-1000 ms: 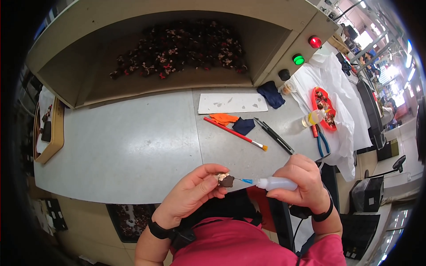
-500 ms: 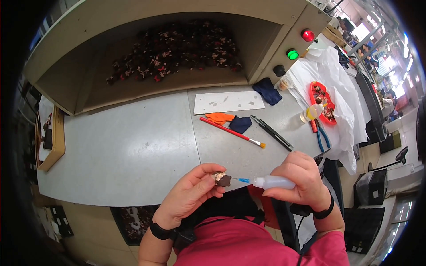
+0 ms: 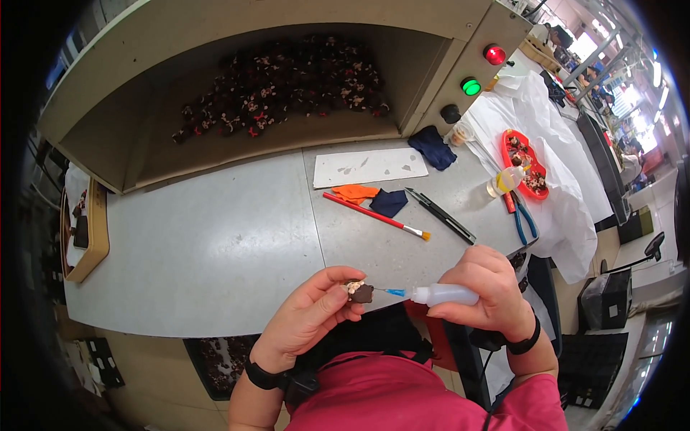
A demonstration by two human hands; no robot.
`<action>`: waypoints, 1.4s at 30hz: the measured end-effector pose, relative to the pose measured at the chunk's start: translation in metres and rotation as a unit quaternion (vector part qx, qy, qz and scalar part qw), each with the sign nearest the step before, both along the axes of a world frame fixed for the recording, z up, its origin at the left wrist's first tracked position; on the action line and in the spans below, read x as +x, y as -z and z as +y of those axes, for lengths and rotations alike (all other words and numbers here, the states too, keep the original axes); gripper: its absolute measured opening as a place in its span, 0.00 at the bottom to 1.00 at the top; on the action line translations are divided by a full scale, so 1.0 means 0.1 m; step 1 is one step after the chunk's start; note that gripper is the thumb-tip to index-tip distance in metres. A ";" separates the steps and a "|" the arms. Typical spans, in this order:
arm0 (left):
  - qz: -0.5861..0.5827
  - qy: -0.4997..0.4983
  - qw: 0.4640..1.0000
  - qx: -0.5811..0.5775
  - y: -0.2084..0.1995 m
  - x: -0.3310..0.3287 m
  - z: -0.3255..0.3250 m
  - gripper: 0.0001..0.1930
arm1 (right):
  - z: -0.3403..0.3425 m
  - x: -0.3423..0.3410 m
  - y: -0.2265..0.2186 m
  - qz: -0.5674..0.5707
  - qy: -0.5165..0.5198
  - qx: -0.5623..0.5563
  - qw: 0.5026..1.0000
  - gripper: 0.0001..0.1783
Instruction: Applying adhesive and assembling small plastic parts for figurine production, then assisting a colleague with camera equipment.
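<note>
Between the thumb and fingers of my left hand (image 3: 313,307) is a small dark brown figurine (image 3: 359,292) with cream-coloured parts. My right hand (image 3: 485,291) is closed round a translucent white squeeze bottle (image 3: 447,294), held on its side. The bottle's blue needle tip (image 3: 394,292) points left at the figurine; its thin metal end reaches the figurine's right side or comes very close, I cannot tell which. Both hands are raised at the near edge of the grey table (image 3: 215,244).
A box-like cabinet (image 3: 302,18) holds a heap of small dark figurines (image 3: 287,86). On the table lie a red brush (image 3: 374,215), a black cutter (image 3: 440,215), cloths, a white board (image 3: 370,167) and blue pliers (image 3: 522,218). A clear bottle (image 3: 501,183) stands beside a red tray (image 3: 528,161).
Both hands keep nearly the same pose, with the needle tip still at the figurine. The whole view has shifted very slightly.
</note>
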State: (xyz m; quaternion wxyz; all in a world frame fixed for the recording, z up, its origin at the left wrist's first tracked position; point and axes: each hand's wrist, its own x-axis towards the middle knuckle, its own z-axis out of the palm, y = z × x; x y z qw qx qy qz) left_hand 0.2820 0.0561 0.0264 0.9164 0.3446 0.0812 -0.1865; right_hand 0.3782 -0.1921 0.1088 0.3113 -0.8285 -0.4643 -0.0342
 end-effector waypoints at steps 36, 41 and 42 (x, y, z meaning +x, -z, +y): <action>-0.020 0.014 1.000 -0.010 0.03 0.01 0.02 0.17 | 0.03 0.00 0.04 0.004 0.003 0.020 1.000 0.18; -0.038 0.026 0.999 -0.020 0.02 0.02 0.02 0.16 | 0.05 0.01 0.02 0.000 -0.003 0.012 1.000 0.19; -0.022 0.012 1.000 -0.013 0.01 0.01 0.01 0.17 | 0.03 0.01 0.04 -0.001 -0.003 0.014 1.000 0.19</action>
